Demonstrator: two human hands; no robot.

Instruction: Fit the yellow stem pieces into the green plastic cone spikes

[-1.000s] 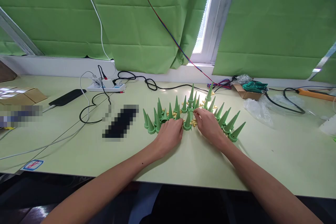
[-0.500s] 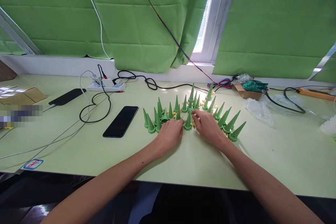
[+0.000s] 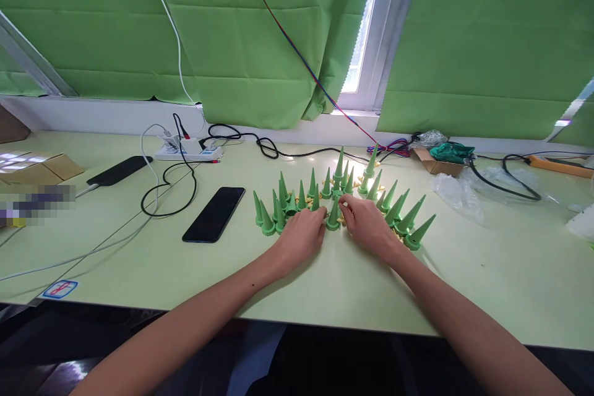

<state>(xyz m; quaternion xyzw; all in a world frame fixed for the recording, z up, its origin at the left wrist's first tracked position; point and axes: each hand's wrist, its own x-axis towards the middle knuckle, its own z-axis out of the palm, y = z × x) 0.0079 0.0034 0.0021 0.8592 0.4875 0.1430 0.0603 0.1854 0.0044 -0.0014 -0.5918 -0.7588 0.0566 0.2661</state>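
Note:
Several green pointed cones on round bases stand in a cluster in the middle of the table, one green cone (image 3: 333, 215) between my two hands. Small yellowish pieces show among their bases. My left hand (image 3: 301, 236) rests at the near side of the cluster, fingers curled down and closed; its fingertips and whatever they grip are hidden. To the right of that middle cone, my right hand (image 3: 364, 221) has thumb and fingers drawn together beside it. Anything in that pinch is too small to make out. At the cluster's right end a green cone (image 3: 420, 234) leans outward.
A black phone (image 3: 214, 215) lies left of the cones. Behind it are a power strip (image 3: 189, 150) and looped cables. A dark flat device (image 3: 119, 171) lies farther left. At the back right are a cardboard box (image 3: 436, 163) and clear plastic bags (image 3: 459, 198).
Hardly anything differs. Both hands keep their places around the middle cone, and the cones stand as before.

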